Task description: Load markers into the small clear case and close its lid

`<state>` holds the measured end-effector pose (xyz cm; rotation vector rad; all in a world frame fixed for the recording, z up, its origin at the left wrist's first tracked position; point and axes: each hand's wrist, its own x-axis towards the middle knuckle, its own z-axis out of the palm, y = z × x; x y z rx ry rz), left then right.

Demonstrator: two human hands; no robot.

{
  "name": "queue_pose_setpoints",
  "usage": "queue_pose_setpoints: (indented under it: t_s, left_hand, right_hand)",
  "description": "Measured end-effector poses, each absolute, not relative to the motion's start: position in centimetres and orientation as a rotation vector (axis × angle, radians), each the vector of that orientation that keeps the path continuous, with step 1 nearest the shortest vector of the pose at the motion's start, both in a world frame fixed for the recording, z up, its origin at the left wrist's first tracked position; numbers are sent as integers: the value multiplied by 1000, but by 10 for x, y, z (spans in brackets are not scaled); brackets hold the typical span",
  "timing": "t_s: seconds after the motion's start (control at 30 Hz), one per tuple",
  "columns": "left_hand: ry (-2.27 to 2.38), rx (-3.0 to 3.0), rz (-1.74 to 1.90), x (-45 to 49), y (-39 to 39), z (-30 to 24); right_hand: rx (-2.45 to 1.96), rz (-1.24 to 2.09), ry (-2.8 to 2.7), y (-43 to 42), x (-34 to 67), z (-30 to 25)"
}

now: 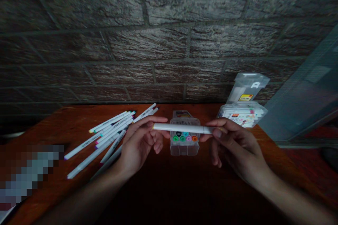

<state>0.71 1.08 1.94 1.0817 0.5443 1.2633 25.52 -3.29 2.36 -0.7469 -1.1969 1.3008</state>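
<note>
A white marker (179, 127) lies level between my two hands, above the wooden table. The thumb and fingers of my left hand (141, 140) pinch its left end. My right hand (232, 144) closes on the other end, thumb in front. Behind and below the marker stands a small clear plastic case (185, 149), with several markers in it showing green, blue, pink, orange and black round ends. Left of my left hand, several loose white markers (84, 147) with coloured tips are spread in a rough pile, partly hidden by my forearm.
At the table's back right, a clear case (241, 114) full of markers stands with its lid (246, 86) raised. A stone-block wall (169, 42) runs along the back of the wooden table (158, 190). A grey panel (303, 88) rises at the right. Something pixelated covers the left corner.
</note>
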Motion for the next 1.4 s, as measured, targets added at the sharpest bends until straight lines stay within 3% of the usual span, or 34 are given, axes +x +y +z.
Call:
queue_pose_setpoints:
  t_s: [0.7, 1.4]
  left_hand:
    - [850, 1596, 1288, 11, 8, 21]
    - [852, 1666, 1303, 9, 5, 19]
  right_hand:
    - [-1005, 921, -1377, -35, 253, 26]
    - [-1019, 899, -1391, -36, 254, 24]
